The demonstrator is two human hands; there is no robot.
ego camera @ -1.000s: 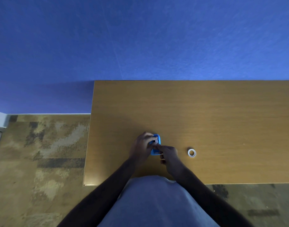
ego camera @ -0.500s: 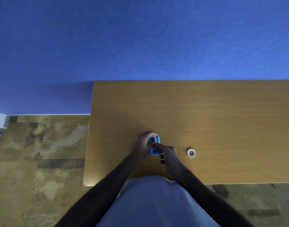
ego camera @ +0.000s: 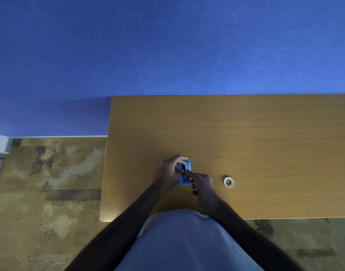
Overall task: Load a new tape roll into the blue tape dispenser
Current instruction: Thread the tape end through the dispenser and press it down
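Observation:
The blue tape dispenser [ego camera: 185, 174] stands on the wooden table [ego camera: 246, 137] near its front edge. My left hand [ego camera: 170, 171] wraps around the dispenser's left side and top, hiding most of it. My right hand [ego camera: 202, 185] is at the dispenser's right, its forefinger reaching into the middle opening and the other fingers curled. What the fingertip touches inside is too small to tell. A small white tape roll [ego camera: 228, 182] lies flat on the table, well to the right of my right hand and apart from it.
The table's left edge runs down at about a third of the view, with patterned brown carpet [ego camera: 46, 182] beyond it. A blue wall [ego camera: 167, 45] rises behind the table. My torso in a light shirt [ego camera: 183, 241] presses at the front edge.
My right forefinger has pushed slightly further into the dispenser's opening and my left fingers have shifted on its top. The white roll has not moved.

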